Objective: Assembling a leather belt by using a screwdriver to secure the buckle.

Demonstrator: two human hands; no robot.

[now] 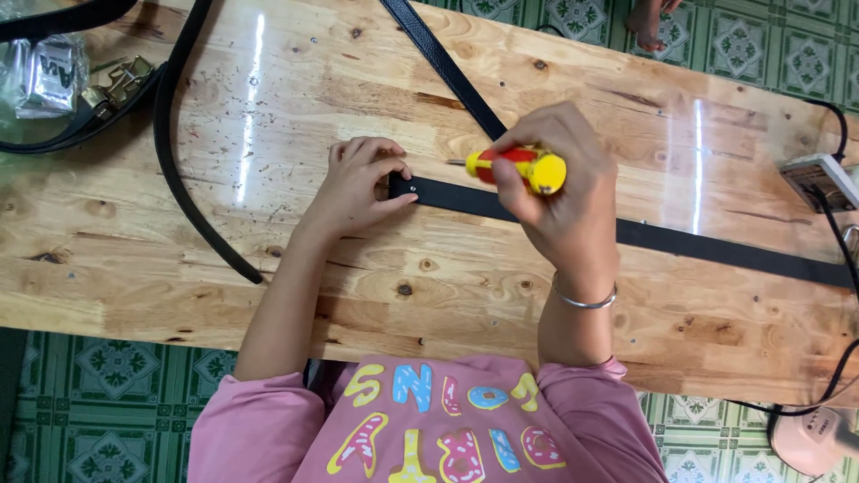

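Head view, looking straight down on a varnished wooden surface [268, 259]. A black belt strap [716, 250] lies flat across it, its long axis running from a cut end near the surface's middle out toward the right edge, sloping slightly toward the near edge as it goes.

Left hand [358, 183]: fingers curled and pressed onto the strap's cut end [404, 189], pinning it to the surface. A small pale rivet or hole shows at that end, just beside the fingertips.

Right hand [564, 192]: fingers clenched round the yellow-and-red handle of a screwdriver [519, 167]. The tool lies nearly level, roughly parallel to the strap and just on its far side, with the thin metal tip pointing left toward the pinned end. Tip and strap end are near each other but apart. The left hand is the one on the strap end; the right hand sits over the strap further along. A silver bangle [583, 300] sits on the right wrist.

Elsewhere: a second black strap [179, 170] loops across the left part of the surface; another runs diagonally from the far edge; a brass-coloured buckle [116, 85] lies near the far left corner; a power strip [819, 179] rests at the right edge.
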